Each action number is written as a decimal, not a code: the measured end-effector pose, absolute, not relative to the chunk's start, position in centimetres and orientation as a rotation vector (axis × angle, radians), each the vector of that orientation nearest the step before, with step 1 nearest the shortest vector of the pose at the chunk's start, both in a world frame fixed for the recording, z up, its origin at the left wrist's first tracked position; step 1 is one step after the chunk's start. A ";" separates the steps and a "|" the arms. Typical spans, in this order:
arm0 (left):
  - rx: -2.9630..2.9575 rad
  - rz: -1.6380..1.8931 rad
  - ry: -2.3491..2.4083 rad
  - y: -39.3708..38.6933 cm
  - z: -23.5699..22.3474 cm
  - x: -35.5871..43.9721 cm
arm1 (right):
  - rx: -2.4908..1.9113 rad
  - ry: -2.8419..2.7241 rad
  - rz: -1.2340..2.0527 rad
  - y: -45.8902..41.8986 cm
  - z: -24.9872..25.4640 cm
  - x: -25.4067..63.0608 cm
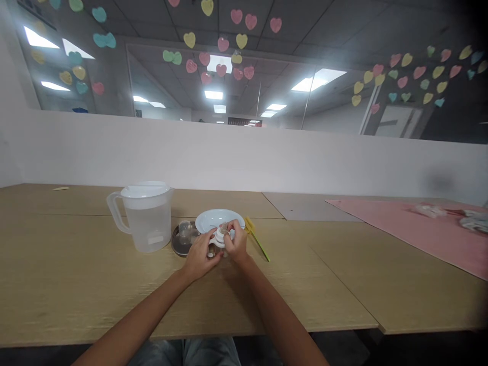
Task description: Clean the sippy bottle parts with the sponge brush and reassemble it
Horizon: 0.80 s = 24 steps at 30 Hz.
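A baby bottle (219,238) with a white collar and a clear teat on top stands between my two hands, over the near rim of a white plate. My left hand (200,255) is closed round its left side and lower body. With bent fingers my right hand (237,241) pinches the teat at the top. Much of the bottle's body is hidden behind my fingers. Just left of it, a clear dome-shaped cap (184,230) rests on a dark round tray (178,250). The white plate (208,217) lies right behind my hands.
A lidded clear plastic pitcher (149,223) stands to the left, its handle pointing left. A yellow brush with a green handle (261,247) lies to the right of the plate. A pink cloth (412,229) covers the far right of the table. A white wall (244,157) rises behind.
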<state>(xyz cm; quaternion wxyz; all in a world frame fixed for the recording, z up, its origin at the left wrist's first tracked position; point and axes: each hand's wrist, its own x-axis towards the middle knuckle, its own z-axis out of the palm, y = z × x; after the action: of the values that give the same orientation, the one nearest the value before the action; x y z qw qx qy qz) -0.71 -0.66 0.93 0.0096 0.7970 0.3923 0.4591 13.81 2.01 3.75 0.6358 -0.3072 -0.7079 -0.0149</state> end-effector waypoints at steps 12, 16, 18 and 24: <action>2.465 1.445 1.234 -0.7 1.0 -0.5 | -0.701 -1.633 -0.216 1.7 4.1 13.8; 2.450 1.464 1.232 -0.6 0.8 -0.5 | -0.673 -1.659 -0.301 1.6 4.2 13.8; 2.434 1.482 1.235 -0.6 0.7 -0.5 | -0.668 -1.676 -0.341 1.5 4.2 13.8; 2.396 1.515 1.239 -0.6 0.5 -0.4 | -0.629 -1.685 -0.281 1.4 4.1 13.7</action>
<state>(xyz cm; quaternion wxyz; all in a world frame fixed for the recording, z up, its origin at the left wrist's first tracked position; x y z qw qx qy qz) -0.45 -0.62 0.52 0.0240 0.7742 0.4003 0.4896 13.69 1.38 4.15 0.6135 -0.2730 -0.7309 -0.1218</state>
